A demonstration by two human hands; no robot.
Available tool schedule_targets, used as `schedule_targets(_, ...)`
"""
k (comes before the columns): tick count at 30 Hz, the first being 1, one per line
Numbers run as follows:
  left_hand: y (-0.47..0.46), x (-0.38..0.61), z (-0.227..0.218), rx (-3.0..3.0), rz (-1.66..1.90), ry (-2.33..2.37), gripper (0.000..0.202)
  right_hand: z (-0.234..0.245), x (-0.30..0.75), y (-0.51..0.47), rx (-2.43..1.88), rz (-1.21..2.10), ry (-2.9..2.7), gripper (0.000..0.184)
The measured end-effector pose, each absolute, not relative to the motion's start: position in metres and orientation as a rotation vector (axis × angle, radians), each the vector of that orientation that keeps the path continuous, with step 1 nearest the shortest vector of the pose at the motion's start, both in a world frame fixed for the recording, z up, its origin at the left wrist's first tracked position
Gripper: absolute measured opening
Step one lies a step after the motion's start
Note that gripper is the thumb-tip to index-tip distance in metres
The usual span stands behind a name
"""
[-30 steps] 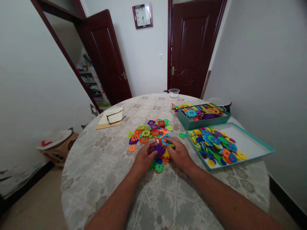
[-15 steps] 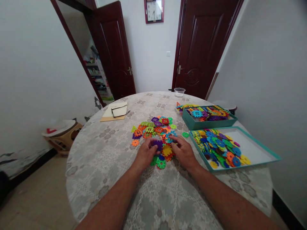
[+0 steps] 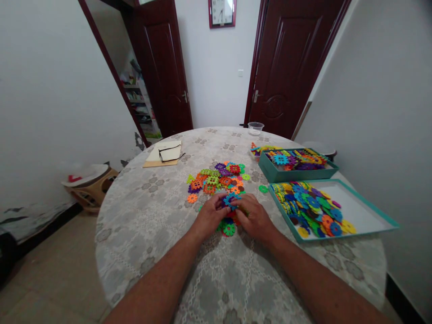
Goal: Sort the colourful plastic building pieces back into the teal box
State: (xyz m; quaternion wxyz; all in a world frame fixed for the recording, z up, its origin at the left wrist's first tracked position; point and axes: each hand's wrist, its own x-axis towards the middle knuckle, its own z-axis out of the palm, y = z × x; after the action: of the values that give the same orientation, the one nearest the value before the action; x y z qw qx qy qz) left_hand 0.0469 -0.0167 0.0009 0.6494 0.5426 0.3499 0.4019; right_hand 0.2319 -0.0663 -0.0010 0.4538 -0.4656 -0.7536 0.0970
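Note:
My left hand (image 3: 211,211) is closed on a purple notched building piece, now mostly hidden. My right hand (image 3: 253,213) pinches a blue notched building piece (image 3: 231,200). The two pieces overlap between my fingertips; whether they are joined I cannot tell. Under and in front of my hands are more flat plastic pieces, among them a green gear-shaped piece (image 3: 229,230). Just beyond lies a loose heap of colourful building pieces (image 3: 213,180), mostly lime, orange and purple. One orange piece (image 3: 192,198) sits at the heap's left edge.
On the right, a teal box (image 3: 280,174) full of pieces stands behind a shallow lid (image 3: 367,208) holding many round pieces. Glasses (image 3: 169,155) rest on a notebook (image 3: 157,164) at the left. A clear plastic bowl (image 3: 255,129) is at the far table edge.
My right hand has moved left with the blue piece, bringing it over the purple piece in my left hand. The view has shifted slightly.

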Motion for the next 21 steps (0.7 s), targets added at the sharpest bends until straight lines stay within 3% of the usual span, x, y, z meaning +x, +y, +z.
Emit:
schedule_targets(10,-0.02,0.047,0.009,1.052,0.966,0.907,0.044,0.009,0.235,-0.074,-1.329,0.342,-1.62,0.019)
schedule_targets(21,-0.024,0.046,0.01,0.933,0.892,0.808,0.053,0.013,0.228,-0.081,-1.214,0.247,-1.883,0.013)
